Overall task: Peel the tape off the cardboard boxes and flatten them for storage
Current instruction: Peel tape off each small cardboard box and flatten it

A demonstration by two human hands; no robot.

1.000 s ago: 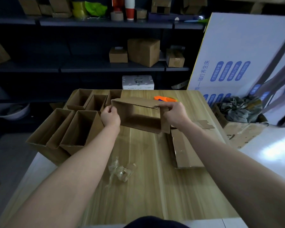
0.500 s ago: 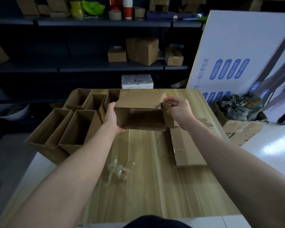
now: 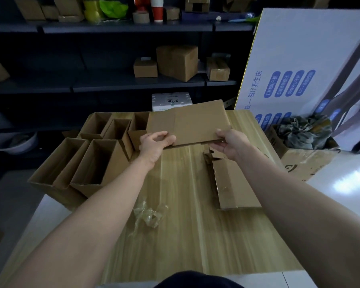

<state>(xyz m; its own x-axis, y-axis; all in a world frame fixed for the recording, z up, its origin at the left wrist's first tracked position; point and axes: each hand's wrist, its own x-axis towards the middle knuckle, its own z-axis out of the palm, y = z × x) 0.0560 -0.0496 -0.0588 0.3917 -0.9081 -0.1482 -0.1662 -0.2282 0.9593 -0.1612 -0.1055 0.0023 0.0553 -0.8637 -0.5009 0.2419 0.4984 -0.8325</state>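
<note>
Flattened box [image 3: 195,123] held above table [image 3: 195,235]; left hand [image 3: 154,142] pinches its near-left edge, right hand [image 3: 231,142] grips near-right corner. Crumpled tape [image 3: 148,215] nearer viewer.

Bare forearms [image 3: 104,204], dark garment [image 3: 195,280].

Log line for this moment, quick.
phase: flatten | box: collapsed flat, held over table | left hand: grips it | right hand: grips it
</note>
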